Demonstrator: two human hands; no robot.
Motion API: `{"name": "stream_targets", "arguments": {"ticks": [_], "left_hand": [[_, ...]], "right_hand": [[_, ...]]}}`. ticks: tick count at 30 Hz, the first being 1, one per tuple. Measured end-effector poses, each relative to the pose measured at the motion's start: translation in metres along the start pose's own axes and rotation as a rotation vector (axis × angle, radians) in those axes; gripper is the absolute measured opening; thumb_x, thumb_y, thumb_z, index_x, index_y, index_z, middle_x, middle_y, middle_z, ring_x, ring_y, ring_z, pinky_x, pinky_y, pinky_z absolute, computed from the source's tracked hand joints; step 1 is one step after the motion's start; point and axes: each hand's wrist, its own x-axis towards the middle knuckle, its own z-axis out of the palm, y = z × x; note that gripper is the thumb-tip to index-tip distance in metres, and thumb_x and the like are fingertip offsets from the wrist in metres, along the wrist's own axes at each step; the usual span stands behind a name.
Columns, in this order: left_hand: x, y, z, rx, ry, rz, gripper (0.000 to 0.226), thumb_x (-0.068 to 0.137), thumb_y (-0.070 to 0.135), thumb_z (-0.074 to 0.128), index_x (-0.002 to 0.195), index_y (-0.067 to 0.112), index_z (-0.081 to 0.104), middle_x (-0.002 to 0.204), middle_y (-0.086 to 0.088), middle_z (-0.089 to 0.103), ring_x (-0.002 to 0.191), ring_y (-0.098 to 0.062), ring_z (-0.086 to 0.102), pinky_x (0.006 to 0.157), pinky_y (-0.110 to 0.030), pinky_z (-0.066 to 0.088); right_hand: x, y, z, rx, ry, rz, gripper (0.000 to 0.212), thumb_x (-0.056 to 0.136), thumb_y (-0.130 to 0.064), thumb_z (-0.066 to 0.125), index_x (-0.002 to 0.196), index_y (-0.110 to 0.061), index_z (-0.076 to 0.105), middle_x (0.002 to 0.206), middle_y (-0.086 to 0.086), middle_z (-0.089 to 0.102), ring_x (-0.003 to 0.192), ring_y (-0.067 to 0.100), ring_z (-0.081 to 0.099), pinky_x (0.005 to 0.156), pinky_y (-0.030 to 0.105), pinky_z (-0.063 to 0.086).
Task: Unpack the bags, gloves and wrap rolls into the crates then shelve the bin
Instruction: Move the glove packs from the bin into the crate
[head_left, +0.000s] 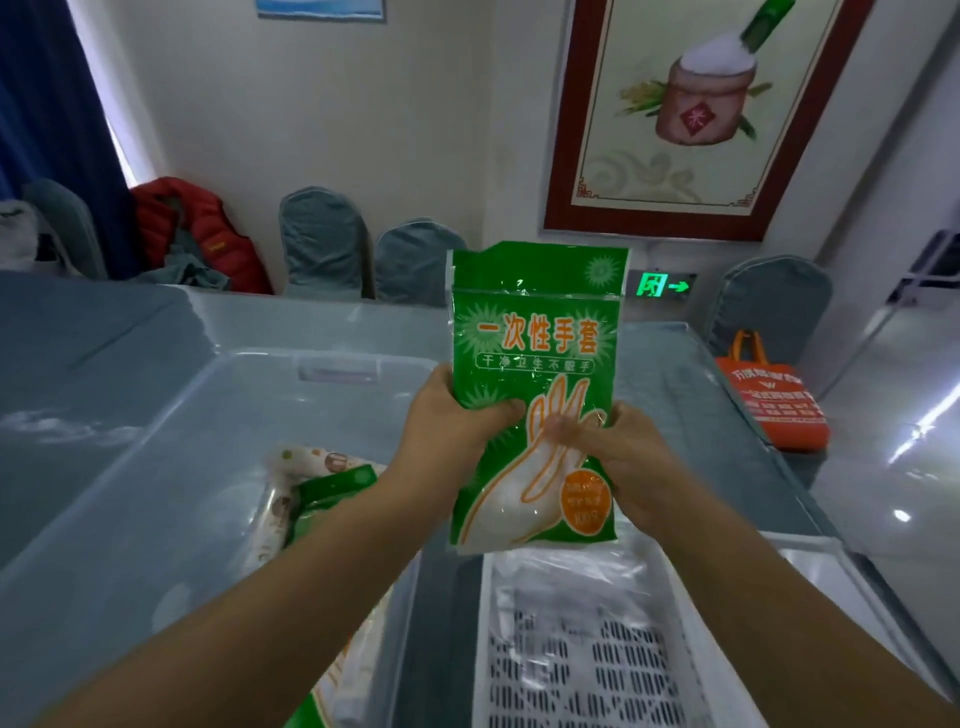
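A green pack of disposable gloves (535, 364) stands upright in the air in front of me, above the gap between bin and crate. My left hand (452, 426) grips its left edge and my right hand (618, 457) grips its right edge. Below left is a large clear plastic bin (156, 467) holding a patterned wrap roll (283, 499), another green glove pack (332, 486) and more packs near the bottom edge, partly hidden by my left forearm. A white slotted crate (587, 670) lies lower right with clear plastic bags (566, 571) in it.
The bin and crate rest on a table with a grey-blue cloth (691, 395). Covered chairs (322, 244) line the far side. A red jacket (192, 228) lies on one chair. An orange tote bag (769, 400) sits on the floor to the right.
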Motion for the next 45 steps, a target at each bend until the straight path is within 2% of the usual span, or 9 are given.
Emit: {"name": "stream_targets", "arguments": {"ticks": [8,13,17,22,25,30,34,39,45], "left_hand": [[0.009,-0.069,0.096,0.168,0.031,-0.207,0.043,0.073,0.005,0.073,0.109,0.003,0.048,0.104,-0.01,0.059,0.091,-0.024,0.059,0.077,-0.035,0.047],[0.011,-0.138,0.107,0.461,0.072,-0.3,0.06,0.076,0.011,0.072,0.126,0.002,0.04,0.117,-0.013,0.05,0.093,-0.021,0.053,0.074,-0.029,0.042],[-0.005,-0.199,0.098,1.063,-0.209,-0.175,0.068,0.07,0.032,0.075,0.129,0.02,0.045,0.126,-0.002,0.053,0.11,-0.017,0.05,0.084,-0.024,0.044],[0.0,-0.239,0.093,1.53,-0.629,0.109,0.082,0.071,0.045,0.068,0.14,0.024,0.029,0.145,-0.005,0.034,0.132,-0.026,0.028,0.113,-0.04,0.017],[0.01,-0.245,0.092,1.57,-0.674,0.129,0.081,0.075,0.048,0.062,0.143,0.022,0.024,0.149,-0.005,0.029,0.136,-0.026,0.024,0.115,-0.043,0.011],[0.027,-0.246,0.098,1.545,-0.628,0.064,0.066,0.081,0.033,0.063,0.138,0.019,0.034,0.139,-0.006,0.046,0.121,-0.027,0.045,0.103,-0.041,0.037],[0.027,-0.249,0.099,1.559,-0.477,0.065,0.041,0.081,0.011,0.062,0.12,0.021,0.054,0.117,-0.003,0.063,0.102,-0.021,0.058,0.088,-0.034,0.049],[0.001,-0.237,0.095,1.478,-0.382,0.097,0.022,0.081,0.014,0.061,0.1,0.023,0.06,0.101,0.002,0.068,0.091,-0.017,0.061,0.08,-0.03,0.049],[-0.075,-0.229,0.084,1.409,-0.596,0.061,0.02,0.076,0.018,0.065,0.094,0.024,0.061,0.094,0.002,0.068,0.082,-0.015,0.06,0.076,-0.03,0.05]], "right_hand": [[0.002,0.022,-0.135,-0.435,0.189,-0.055,0.021,0.068,-0.016,0.081,0.08,-0.021,0.065,0.071,-0.01,0.069,0.055,-0.002,0.065,0.045,0.013,0.045],[0.015,0.052,-0.206,-0.687,0.264,-0.063,0.023,0.069,-0.021,0.08,0.088,-0.017,0.067,0.08,0.0,0.07,0.073,0.017,0.067,0.068,0.034,0.054],[0.017,0.072,-0.234,-0.633,0.329,-0.015,0.019,0.069,-0.022,0.079,0.079,-0.024,0.064,0.077,-0.004,0.068,0.072,0.016,0.066,0.07,0.036,0.054],[0.021,0.081,-0.244,-0.513,0.367,0.049,0.022,0.072,-0.019,0.078,0.076,-0.029,0.059,0.077,-0.009,0.067,0.067,0.008,0.066,0.059,0.024,0.046],[0.024,0.081,-0.242,-0.513,0.359,0.043,0.022,0.072,-0.018,0.077,0.077,-0.03,0.059,0.075,-0.012,0.067,0.057,-0.003,0.065,0.052,0.019,0.044],[0.027,0.084,-0.24,-0.518,0.349,0.058,0.021,0.073,-0.017,0.076,0.075,-0.03,0.06,0.074,-0.01,0.068,0.058,0.001,0.067,0.056,0.023,0.046],[0.031,0.086,-0.238,-0.517,0.341,0.06,0.02,0.072,-0.018,0.077,0.078,-0.03,0.062,0.078,-0.01,0.069,0.068,0.006,0.067,0.06,0.025,0.048],[0.034,0.084,-0.234,-0.489,0.355,0.068,0.024,0.071,-0.02,0.078,0.088,-0.026,0.062,0.081,-0.011,0.068,0.068,0.003,0.066,0.06,0.023,0.047],[0.037,0.077,-0.215,-0.529,0.269,0.059,0.02,0.071,-0.025,0.078,0.082,-0.03,0.061,0.081,-0.008,0.069,0.068,0.007,0.068,0.06,0.027,0.051]]}}
